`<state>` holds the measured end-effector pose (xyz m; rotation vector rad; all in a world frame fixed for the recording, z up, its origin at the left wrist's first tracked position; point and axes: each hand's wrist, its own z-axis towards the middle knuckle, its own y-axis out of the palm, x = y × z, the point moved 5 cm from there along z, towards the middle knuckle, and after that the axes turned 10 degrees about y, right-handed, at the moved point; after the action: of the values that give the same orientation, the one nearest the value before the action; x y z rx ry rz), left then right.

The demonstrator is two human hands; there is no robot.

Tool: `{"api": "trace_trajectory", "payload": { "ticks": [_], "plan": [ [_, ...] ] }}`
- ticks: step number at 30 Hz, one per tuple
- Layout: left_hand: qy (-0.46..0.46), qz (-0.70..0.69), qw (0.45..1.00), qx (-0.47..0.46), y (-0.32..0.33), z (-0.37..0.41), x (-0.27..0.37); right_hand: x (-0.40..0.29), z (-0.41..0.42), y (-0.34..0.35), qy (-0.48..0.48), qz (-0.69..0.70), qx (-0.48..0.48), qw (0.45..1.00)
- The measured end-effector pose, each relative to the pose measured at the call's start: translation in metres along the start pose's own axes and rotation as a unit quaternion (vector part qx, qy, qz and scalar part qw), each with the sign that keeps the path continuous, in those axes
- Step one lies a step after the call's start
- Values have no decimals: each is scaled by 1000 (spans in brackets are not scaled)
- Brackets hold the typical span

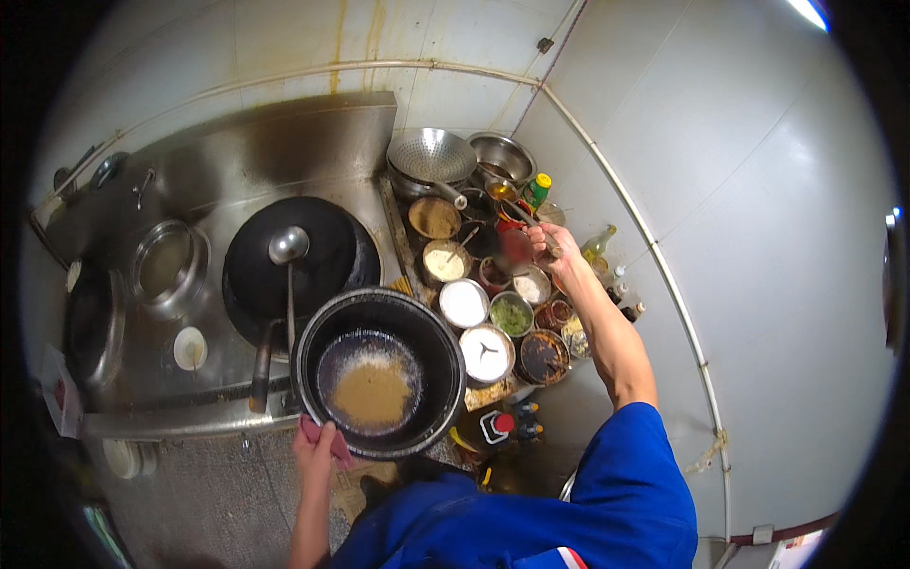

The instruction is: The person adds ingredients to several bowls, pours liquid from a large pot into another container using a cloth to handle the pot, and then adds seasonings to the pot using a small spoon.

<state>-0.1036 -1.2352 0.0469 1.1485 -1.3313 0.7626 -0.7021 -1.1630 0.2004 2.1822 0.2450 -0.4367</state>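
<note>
My left hand (315,449) clasps a pink cloth (336,442) against the near-left rim of a large black basin (442,377). Light brown powder (373,392) lies over white powder on the basin's bottom. Out to the right, my right hand (549,245) grips the handle of a ladle (502,189), whose bowl holds yellow liquid above the back seasoning containers. Below that hand, a blurred reddish shape (513,250) cannot be made out clearly. Nearby stand a bowl of white powder (463,303), a bowl of chopped green stuff (511,314) and a bowl of cream-coloured powder (446,261).
A black wok (284,242) sits on the steel range, with another ladle (288,246) across it. A perforated strainer (432,153) and a steel bowl (502,156) stand at the back. Bottles (598,244) line the right wall. A steel pot (167,267) is at left.
</note>
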Motion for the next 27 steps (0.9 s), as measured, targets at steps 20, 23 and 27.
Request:
{"api": "trace_trajectory", "payload": {
  "ticks": [20, 23, 27],
  "plan": [
    [30, -35, 999, 7, 5, 8, 0, 329, -273, 21, 1, -473, 102, 875],
    [1, -27, 1000, 9, 7, -2, 17, 343, -282, 6, -147, -663, 119, 725],
    [-12, -48, 999, -1, 12, -3, 28, 347, -302, 12, -252, -758, 143, 585]
  ]
}}
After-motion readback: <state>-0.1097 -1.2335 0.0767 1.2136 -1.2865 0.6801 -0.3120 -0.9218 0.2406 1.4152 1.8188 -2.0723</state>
